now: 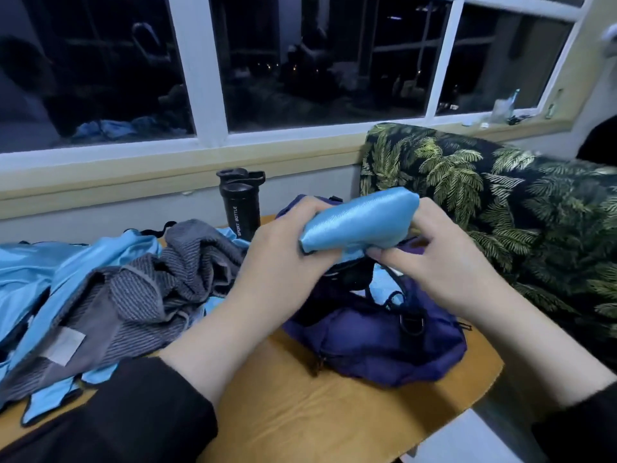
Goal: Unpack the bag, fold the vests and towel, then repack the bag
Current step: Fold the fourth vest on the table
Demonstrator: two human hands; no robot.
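Counts first: I see 1 purple bag (374, 342), 1 grey striped towel (150, 289), 1 black bottle (241, 208) and 1 folded blue vest (360, 222) in my 2 hands, plus a heap of loose blue vests (36, 272) whose number I cannot tell. My left hand (283, 248) grips the folded vest's left end, my right hand (434, 259) pinches its right end, holding it just above the bag on the counter (300, 412). Towel and loose vests lie left of my hands.
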